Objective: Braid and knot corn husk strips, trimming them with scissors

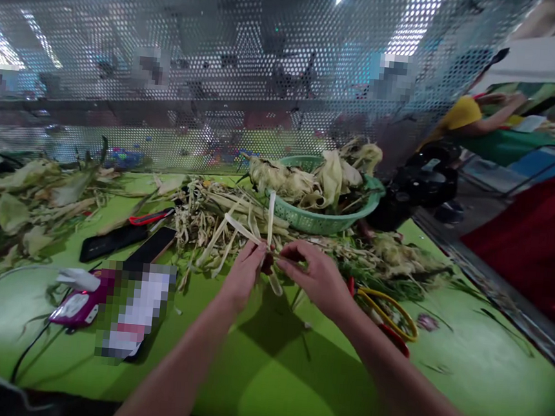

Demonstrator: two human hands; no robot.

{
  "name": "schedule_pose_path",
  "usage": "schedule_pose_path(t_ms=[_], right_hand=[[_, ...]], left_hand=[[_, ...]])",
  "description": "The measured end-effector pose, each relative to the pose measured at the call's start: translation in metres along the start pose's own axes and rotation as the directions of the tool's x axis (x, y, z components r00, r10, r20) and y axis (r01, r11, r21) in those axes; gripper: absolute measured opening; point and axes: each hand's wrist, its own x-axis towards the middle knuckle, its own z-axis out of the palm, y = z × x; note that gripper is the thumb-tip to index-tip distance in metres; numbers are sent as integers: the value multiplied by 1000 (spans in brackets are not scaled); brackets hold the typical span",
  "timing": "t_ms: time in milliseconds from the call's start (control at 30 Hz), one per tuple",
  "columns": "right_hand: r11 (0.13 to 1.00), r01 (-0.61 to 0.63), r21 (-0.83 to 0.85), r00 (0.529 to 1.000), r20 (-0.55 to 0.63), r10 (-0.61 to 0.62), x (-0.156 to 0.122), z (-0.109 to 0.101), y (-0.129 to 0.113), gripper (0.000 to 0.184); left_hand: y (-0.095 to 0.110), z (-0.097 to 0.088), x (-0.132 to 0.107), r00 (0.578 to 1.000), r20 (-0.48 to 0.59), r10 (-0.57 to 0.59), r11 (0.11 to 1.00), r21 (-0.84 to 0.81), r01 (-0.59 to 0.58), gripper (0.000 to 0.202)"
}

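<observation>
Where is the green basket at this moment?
In the head view, the green basket sits right of centre on the green table, just beyond the right hand, which pinches pale husk strips with the left hand.

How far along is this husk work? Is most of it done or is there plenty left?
Hard to say what is finished: no completed piece shows. A heap of split strips lies behind the hands, so some preparing looks done. In hand: the left hand and right hand pinch pale husk strips together. Left: whole husks fill the green basket and spread across the left of the table.
</observation>
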Motion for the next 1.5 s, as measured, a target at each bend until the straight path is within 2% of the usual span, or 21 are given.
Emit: schedule_pose_path(t_ms=[100, 200, 300, 533, 633, 733, 767, 800, 900, 967, 1067, 1167, 1267, 1500], right_hand=[[999, -30, 39, 1000, 7, 30, 2, 2, 7, 13], [999, -42, 21, 999, 4, 42, 5, 1, 12, 15], [999, -42, -33, 999, 17, 43, 7, -1, 13, 16], [994, -15, -105, 1000, 13, 17, 9, -3, 20, 15], [985, 35, -172, 995, -89, -51, 9, -7, 23, 8], [958, 95, -272, 954, -250, -165, 8, -10, 16, 12], [952, 107, -287, 946, -266, -187, 6, -10, 13, 13], [951, 115, -286, 949, -252, -190, 5, -9, 9, 11], [962, 110, -250, 987, -88, -136, 1, -1, 3, 12], [965, 92, -245, 995, -17, -99, 0, 5, 2, 16], [967, 58, -249, 998, -12, -63, -2, 12, 6, 14], [973, 37, -226, 999, 4, -37, -4, 14, 10, 5], [975, 54, -217, 999, 15, -52, -5, 14, 10, 6], [949, 137, -285, 991, 36, -133, -4, 10, 8, 12]], left_hand=[[-1, -2, 2, 996, 91, -10, 997, -69, 16, 21], [-2, -2, 3, 991, 129, -37, 995, -84, 48, 19], [-2, -2, 4, 991, 126, -43, 993, -106, 57, 17], [5, -6, 5, 984, 79, -160, 962, -211, 173, 22], [4, -6, 6, 986, 64, -157, 960, -224, 168, 23], [0, -6, 8, 992, 45, -114, 955, -269, 122, 24], [-1, -5, 9, 995, 45, -92, 956, -274, 101, 25], [-2, -4, 9, 996, 53, -73, 959, -270, 85, 26], [-4, -2, 7, 993, 112, -34, 967, -245, 61, 29], [-4, 0, 6, 990, 142, -20, 970, -237, 54, 29], [-4, 0, 5, 990, 139, -3, 980, -198, 31, 29], [-4, -1, 6, 993, 115, 30, 996, -88, -20, 28], [-3, -3, 6, 992, 89, 87, 996, 14, -88, 23], [-4, -5, 8, 996, 72, 59, 997, -55, -55, 19]])
